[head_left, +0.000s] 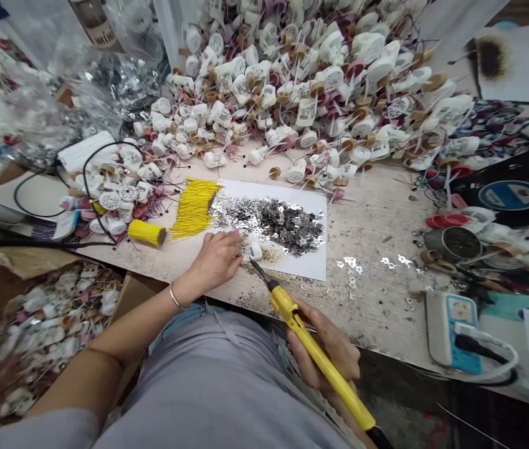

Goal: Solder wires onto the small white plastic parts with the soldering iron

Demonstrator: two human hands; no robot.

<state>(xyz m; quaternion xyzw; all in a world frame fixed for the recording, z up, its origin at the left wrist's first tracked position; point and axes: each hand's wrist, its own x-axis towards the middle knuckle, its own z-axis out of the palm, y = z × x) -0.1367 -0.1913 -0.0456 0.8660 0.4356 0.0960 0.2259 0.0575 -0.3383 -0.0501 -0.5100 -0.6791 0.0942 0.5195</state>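
Note:
My right hand (324, 343) is wrapped round a yellow soldering iron (315, 352), a trigger-style one with a dark cord at its lower end. Its dark tip reaches up and left to a small white plastic part (252, 248); whether it touches cannot be made out. My left hand (220, 259), a bracelet on its wrist, has its fingers closed at the left side of that part, holding it over the white sheet (308, 268). Just beyond lies a heap of small silvery metal plates (287, 224). Yellow wires (194, 206) are spread left of the heap.
A big pile of white plastic parts with wires (292, 93) fills the back. A bundle of yellow wires (146, 233) lies at left. Loose metal plates (351, 265) are scattered right of the sheet. A power strip (453, 330) and a round metal tin (453, 243) stand at right.

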